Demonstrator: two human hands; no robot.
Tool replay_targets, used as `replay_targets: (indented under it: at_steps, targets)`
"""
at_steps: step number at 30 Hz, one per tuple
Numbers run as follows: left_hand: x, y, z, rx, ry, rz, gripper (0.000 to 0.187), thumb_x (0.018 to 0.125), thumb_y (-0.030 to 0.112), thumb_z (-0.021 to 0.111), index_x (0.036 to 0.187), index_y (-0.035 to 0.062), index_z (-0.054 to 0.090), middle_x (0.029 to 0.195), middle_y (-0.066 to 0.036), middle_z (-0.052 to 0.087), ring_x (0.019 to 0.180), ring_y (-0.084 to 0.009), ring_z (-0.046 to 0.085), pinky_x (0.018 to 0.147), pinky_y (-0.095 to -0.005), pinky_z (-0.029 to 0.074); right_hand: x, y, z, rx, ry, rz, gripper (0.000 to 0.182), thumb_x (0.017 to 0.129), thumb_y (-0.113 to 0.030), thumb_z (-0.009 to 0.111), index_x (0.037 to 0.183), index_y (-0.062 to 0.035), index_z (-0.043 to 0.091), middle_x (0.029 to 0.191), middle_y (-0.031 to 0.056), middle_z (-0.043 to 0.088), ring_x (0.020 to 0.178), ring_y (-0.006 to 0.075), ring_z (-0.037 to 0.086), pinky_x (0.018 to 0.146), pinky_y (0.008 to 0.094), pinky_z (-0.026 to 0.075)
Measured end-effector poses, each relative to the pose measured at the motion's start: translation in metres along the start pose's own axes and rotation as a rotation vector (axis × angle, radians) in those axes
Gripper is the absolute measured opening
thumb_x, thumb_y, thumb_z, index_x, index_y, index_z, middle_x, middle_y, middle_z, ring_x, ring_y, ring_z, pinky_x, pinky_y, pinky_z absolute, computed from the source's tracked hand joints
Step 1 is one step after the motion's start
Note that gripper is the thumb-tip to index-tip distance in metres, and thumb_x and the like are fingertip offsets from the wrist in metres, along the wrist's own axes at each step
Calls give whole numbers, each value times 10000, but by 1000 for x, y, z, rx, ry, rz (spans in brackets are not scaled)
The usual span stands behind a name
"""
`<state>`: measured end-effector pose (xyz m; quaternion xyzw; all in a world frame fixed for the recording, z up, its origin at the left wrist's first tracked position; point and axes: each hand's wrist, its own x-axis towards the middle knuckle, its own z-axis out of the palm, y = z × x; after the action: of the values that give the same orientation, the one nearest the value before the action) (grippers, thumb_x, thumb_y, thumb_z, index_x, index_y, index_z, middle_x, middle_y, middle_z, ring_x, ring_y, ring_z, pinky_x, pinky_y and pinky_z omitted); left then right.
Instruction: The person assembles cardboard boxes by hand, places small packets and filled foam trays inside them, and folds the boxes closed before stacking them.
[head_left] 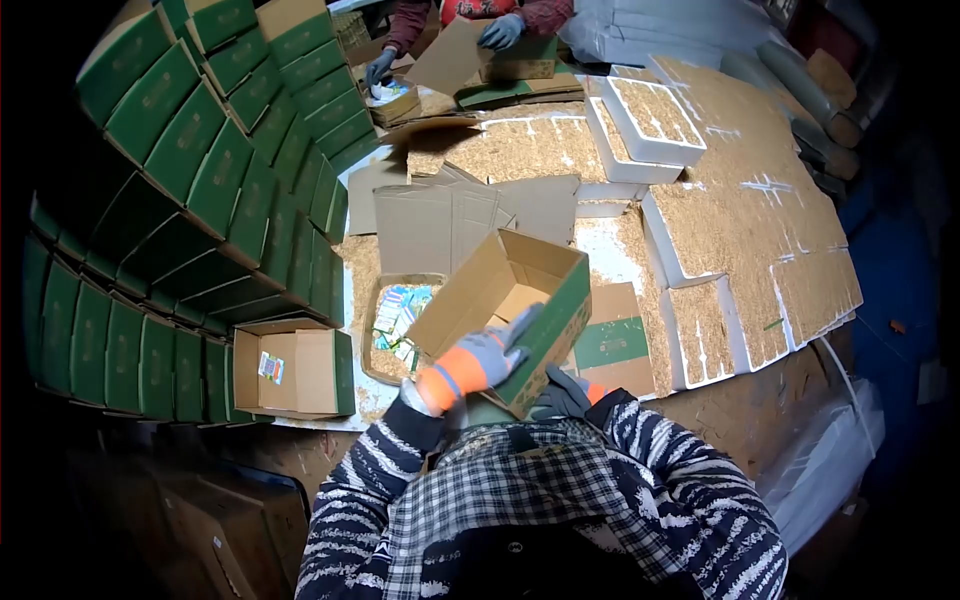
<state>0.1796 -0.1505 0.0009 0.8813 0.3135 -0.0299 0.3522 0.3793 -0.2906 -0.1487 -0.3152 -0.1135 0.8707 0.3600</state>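
Observation:
I hold an open brown cardboard box [508, 292] with green printed sides, tilted up in front of my chest. My left hand [478, 360], in a grey and orange glove, grips its near wall from the left. My right hand [568, 390], also gloved, is under the box's near corner and mostly hidden by it. The box looks empty inside.
Stacks of closed green boxes [200, 170] curve along the left. An open box [292, 372] lies near them, and a tray of small packets [400, 318]. White foam trays of straw-like filling [750, 220] cover the right. Flat cardboard [450, 225] lies mid-table. Another person's gloved hands [500, 32] work at the far end.

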Motion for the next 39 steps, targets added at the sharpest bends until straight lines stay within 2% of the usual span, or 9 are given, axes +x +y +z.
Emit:
replay_targets:
  at_steps: [3, 4, 6, 12, 20, 28, 30, 33, 39]
  targets:
    - [2, -22, 63, 128, -90, 100, 669, 969, 373, 481, 1534, 289, 133, 974, -299, 642, 907, -457, 625, 833, -494, 494, -43, -74, -23, -1461, 149, 136, 438, 941, -433, 595, 1109, -42, 695, 1030, 111, 711, 950, 169, 659, 888, 316, 508]
    - [-6, -12, 52, 91, -214, 82, 636, 964, 349, 489, 1525, 280, 196, 1041, -272, 640, 930, -419, 632, 846, -483, 496, -34, -70, -105, -881, 185, 537, 454, 880, -472, 648, 1033, -51, 728, 1025, 87, 719, 915, 142, 661, 818, 304, 519]
    - [-21, -32, 77, 72, -91, 434, 513, 926, 301, 524, 1427, 235, 434, 1066, -125, 674, 923, -324, 654, 841, -417, 513, -53, -149, -98, -1874, 472, 438, 433, 789, -461, 662, 1006, -95, 743, 1066, 117, 710, 935, 271, 682, 858, 356, 525]
    - [-10, -30, 49, 22, -67, 537, 360, 829, 304, 645, 1146, 134, 660, 1095, -93, 672, 991, -276, 641, 877, -371, 513, 47, -289, -49, -1775, 979, -951, 849, 674, -318, 814, 1408, -136, 428, 1418, 180, 442, 1280, 369, 440, 1079, 425, 372]
    - [5, -42, 46, -406, 1003, -136, 529, 811, 123, 682, 1317, 67, 541, 1375, -159, 491, 1323, -351, 405, 1096, -428, 345, 71, -288, -35, -1920, 1066, -599, 489, 763, -336, 732, 1221, -219, 607, 1310, 170, 527, 1208, 330, 513, 978, 428, 452]
    - [4, -54, 53, -438, 723, -233, 541, 838, 105, 653, 1357, 68, 505, 1412, -170, 449, 1370, -336, 346, 1130, -402, 296, -46, -315, -74, -1858, 1362, -285, 483, 761, -194, 709, 1229, -156, 597, 1259, 186, 545, 1150, 375, 539, 949, 450, 461]
    - [5, -53, 52, -466, 734, -223, 543, 831, 107, 653, 1353, 69, 510, 1413, -160, 454, 1373, -338, 343, 1134, -405, 290, -40, -316, -40, -2088, 1496, -1027, 483, 751, -159, 705, 1220, -116, 597, 1245, 181, 544, 1118, 380, 545, 940, 449, 463]
    - [8, -50, 53, -462, 743, -247, 544, 825, 104, 651, 1349, 67, 511, 1409, -152, 462, 1374, -340, 342, 1134, -405, 289, 38, -311, -34, -1149, 728, -1080, 460, 787, -175, 699, 1227, -85, 599, 1204, 166, 600, 1124, 328, 574, 982, 397, 456]
    - [4, -55, 55, -433, 716, -239, 536, 824, 100, 647, 1344, 68, 520, 1409, -147, 466, 1386, -338, 329, 1140, -401, 281, 114, -327, 13, -2109, 1345, -663, 963, 703, -368, 767, 1494, -107, 282, 1443, 188, 400, 1337, 354, 388, 1115, 532, 254]
